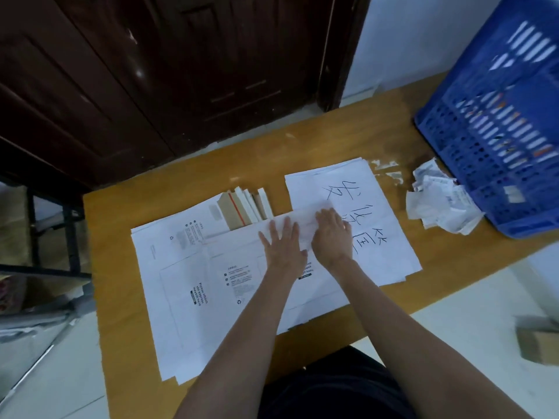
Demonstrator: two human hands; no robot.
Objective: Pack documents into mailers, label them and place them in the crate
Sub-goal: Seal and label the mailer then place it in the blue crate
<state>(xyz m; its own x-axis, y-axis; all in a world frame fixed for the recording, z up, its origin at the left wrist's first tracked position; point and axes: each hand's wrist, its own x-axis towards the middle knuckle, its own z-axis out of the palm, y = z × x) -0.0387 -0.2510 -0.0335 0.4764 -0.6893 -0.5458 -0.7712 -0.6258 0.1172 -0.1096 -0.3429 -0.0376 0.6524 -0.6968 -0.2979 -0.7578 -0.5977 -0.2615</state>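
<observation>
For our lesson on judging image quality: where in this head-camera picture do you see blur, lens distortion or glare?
Head view: the blue perforated plastic crate at right is smeared by blur; the wooden table's edges bow and splay from the wide-angle lens; small glare spots shine on the dark wooden door; the print on the white flat mailers is soft, partly unreadable.

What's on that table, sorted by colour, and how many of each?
Going by groups, since the stacked sheets can't be counted:
Blue: 1, the crate
White: 3, the mailer stack, the handwritten sheets, the crumpled slips
Brown and white: 1, the row of upright mailers
Total: 5 groups
</observation>
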